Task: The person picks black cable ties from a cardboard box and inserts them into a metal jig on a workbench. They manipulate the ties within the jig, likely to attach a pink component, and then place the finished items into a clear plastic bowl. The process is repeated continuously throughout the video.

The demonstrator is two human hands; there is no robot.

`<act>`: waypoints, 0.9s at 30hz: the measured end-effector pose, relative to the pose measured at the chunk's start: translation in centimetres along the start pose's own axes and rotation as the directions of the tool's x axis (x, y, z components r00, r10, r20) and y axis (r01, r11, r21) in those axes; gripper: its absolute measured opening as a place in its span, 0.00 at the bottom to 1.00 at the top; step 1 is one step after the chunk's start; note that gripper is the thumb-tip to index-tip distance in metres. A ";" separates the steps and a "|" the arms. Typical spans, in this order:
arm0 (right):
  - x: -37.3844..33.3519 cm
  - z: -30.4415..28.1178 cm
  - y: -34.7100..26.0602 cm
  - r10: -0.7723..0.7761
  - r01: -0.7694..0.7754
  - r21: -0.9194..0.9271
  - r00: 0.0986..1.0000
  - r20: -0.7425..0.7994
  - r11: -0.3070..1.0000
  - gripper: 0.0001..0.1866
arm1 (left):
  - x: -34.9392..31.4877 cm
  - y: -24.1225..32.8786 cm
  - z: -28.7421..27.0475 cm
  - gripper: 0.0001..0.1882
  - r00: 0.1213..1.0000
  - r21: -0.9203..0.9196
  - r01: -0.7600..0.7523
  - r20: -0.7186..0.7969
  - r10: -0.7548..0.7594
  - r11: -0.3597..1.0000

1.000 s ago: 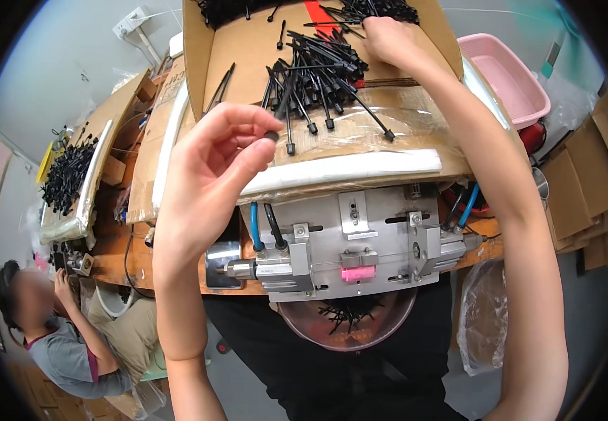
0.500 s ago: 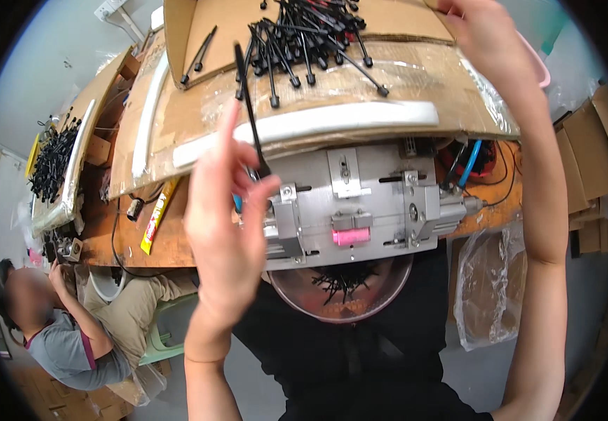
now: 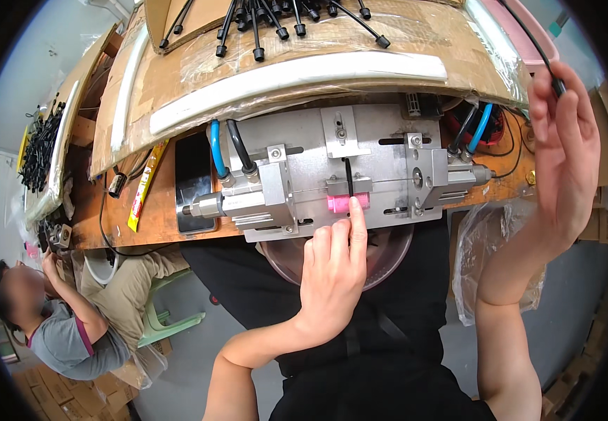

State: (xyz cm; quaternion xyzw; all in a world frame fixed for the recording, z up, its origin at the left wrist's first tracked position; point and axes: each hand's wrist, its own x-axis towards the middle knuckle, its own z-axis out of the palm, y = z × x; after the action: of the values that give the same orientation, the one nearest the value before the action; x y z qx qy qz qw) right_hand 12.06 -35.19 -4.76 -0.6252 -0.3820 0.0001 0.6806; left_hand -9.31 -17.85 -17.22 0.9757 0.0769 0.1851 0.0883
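Note:
My left hand (image 3: 333, 277) reaches over the front of a metal clamping fixture (image 3: 311, 175), its index finger stretched out and its tip on a pink block (image 3: 339, 204). Under that fingertip ends a thin black rod (image 3: 349, 175), lying in the fixture's middle and running back toward a small bracket. Off to the right, my right hand (image 3: 563, 140) is raised with thumb and fingers closed on another black rod (image 3: 528, 31). That rod slants up and left, its thicker end between the fingers. A clear bowl (image 3: 388, 259) sits below the fixture, partly hidden by my left hand.
A cardboard sheet (image 3: 248, 98) edged with white foam (image 3: 304, 84) rises behind the fixture, with several black knob-ended rods (image 3: 258, 42) on it. Blue and black hoses (image 3: 216, 151) join the fixture. A phone (image 3: 195, 186) lies left. Another person (image 3: 72, 337) sits at far left.
My left hand has come down from above the fixture to the pink block, where a black rod now lies. My right hand has left the cardboard, moving right and down, and holds a rod.

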 end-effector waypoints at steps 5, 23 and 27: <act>-3.7 3.3 -1.0 -0.121 0.107 -0.150 0.989 -0.083 0.983 0.15 | 0.8 -0.1 -0.1 0.34 0.996 0.038 -0.081 -0.016 0.082 0.996; -13.8 13.9 6.5 0.047 0.127 -0.544 0.955 0.293 0.829 0.37 | 17.9 -13.0 -7.0 0.12 0.998 -0.226 0.047 -0.035 -0.056 0.973; -13.3 14.1 6.3 0.045 0.142 -0.530 0.945 0.324 0.836 0.35 | 16.0 -12.6 -8.5 0.11 0.995 -0.346 0.025 -0.078 -0.055 0.938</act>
State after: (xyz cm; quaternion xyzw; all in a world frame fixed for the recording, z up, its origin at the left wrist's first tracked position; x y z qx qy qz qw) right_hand -1.67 -28.17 -18.02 -0.7744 -0.4882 -0.0237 0.4018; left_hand 0.77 -1.49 -6.42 0.9344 0.0669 0.2359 0.2582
